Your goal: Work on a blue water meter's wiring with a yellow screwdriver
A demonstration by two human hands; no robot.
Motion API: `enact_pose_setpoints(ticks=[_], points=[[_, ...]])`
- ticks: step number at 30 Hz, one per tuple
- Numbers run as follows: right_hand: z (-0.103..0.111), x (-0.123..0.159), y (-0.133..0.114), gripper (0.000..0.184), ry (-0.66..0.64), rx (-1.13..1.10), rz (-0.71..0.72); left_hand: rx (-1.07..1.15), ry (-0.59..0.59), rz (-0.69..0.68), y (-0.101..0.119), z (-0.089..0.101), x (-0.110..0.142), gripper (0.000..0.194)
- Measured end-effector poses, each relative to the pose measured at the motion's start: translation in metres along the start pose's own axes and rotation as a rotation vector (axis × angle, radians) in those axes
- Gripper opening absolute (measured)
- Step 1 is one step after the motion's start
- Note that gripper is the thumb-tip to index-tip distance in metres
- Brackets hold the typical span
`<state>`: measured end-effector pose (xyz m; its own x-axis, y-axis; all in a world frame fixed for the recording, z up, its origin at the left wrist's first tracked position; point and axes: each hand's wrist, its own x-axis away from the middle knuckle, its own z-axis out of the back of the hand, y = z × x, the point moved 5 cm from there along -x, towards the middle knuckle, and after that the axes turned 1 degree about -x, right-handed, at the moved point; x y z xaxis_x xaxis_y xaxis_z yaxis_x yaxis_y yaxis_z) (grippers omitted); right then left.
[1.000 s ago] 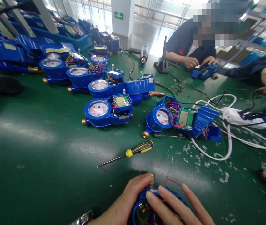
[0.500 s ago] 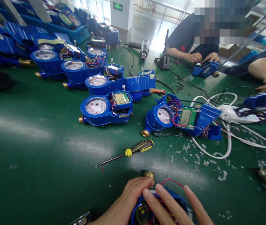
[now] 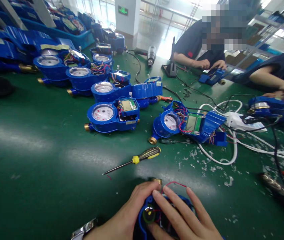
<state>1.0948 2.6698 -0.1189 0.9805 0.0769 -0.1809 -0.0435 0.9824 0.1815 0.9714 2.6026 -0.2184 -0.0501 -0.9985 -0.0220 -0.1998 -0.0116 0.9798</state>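
At the bottom of the head view, a blue water meter point(image 3: 144, 218) with an open housing lies under both hands. My left hand point(image 3: 134, 206) wraps around its near left side, beside the brass pipe end point(image 3: 157, 181). Over the open compartment, my right hand point(image 3: 182, 213) has its fingers stretched out and apart. A thin red wire point(image 3: 173, 182) loops up by my right fingertips. Inside the housing a round yellow-black part point(image 3: 149, 215) shows; the rest is hidden by my fingers. A screwdriver point(image 3: 147, 155) with a yellow-black handle lies just beyond.
Several blue meters point(image 3: 111, 115) stand in rows at the left. An opened meter point(image 3: 169, 123) sits ahead, near a white power strip point(image 3: 244, 120) and cables. A heat gun point(image 3: 151, 56) lies farther back. Two co-workers handle meters at the right. Plastic scraps point(image 3: 229, 181) litter the table.
The view has shifted slightly, so the things at the right appear farther left. My right hand has moved a little left over the meter, fingers still spread. My left hand stays on the meter.
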Motion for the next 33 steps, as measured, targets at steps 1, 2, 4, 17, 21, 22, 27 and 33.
enact_pose_setpoints(ticks=[1, 2, 4, 17, 21, 22, 27, 33], points=[[-0.001, 0.002, 0.001, 0.028, 0.008, -0.014, -0.008, -0.014, -0.024, 0.004, 0.000, -0.001, -0.001, 0.083], [-0.002, 0.003, 0.001, 0.026, 0.024, -0.032, -0.035, -0.025, -0.051, -0.001, 0.002, -0.003, -0.001, 0.087], [-0.001, 0.007, -0.001, 0.023, 0.103, -0.064, -0.107, -0.048, -0.070, 0.007, 0.008, -0.005, -0.001, 0.093], [0.018, 0.008, 0.072, 0.029, 0.035, -0.536, -0.669, 0.005, -0.041, 0.115, 0.024, -0.015, 0.004, 0.096], [-0.032, -0.041, 0.090, 0.033, -0.208, -0.571, -0.517, 0.094, -0.060, 0.092, 0.028, -0.019, 0.005, 0.088], [-0.044, -0.053, 0.090, 0.037, -0.265, -0.567, -0.471, 0.100, -0.066, 0.084, 0.028, -0.019, 0.005, 0.087], [-0.080, -0.083, 0.077, 0.036, -0.513, -0.442, -0.353, 0.062, -0.065, 0.043, 0.027, -0.019, 0.006, 0.084], [-0.051, -0.060, 0.080, 0.020, -0.587, -0.347, -0.412, 0.093, -0.092, 0.020, 0.030, -0.019, 0.006, 0.085]])
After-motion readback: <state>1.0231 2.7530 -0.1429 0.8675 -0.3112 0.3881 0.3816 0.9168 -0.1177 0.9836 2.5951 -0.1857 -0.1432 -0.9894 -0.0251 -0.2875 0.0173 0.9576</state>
